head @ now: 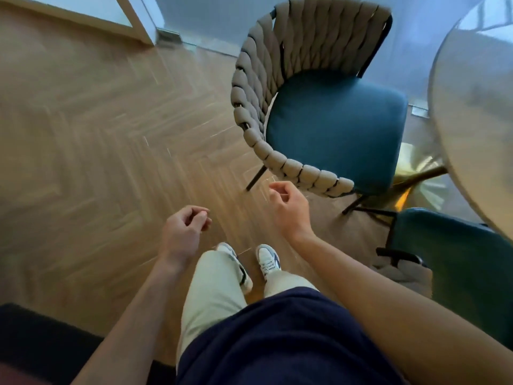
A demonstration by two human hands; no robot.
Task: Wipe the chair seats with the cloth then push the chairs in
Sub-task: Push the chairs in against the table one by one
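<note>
Viewpoint: head camera, looking down past the person's trousers and shoes to a wooden floor (91, 129).
Left hand (184, 232): fingers loosely curled, holding nothing, well apart from the chairs.
Right hand (288, 207): fingers loosely curled, empty, just beside the woven backrest (277, 62).
Near chair (333, 123): blue seat exposed, pulled out from the round counter (477, 112).
Second chair (455, 259): lower right, partly under the counter's edge.
Cloth: not in view; neither hand carries it.
Step in hand: judged as approaching the near chair.
Technique: fetch the cloth first; wipe the seat from back to front edge; then grip the backrest with both hands and slide the chair straight in, legs tracking evenly.
</note>
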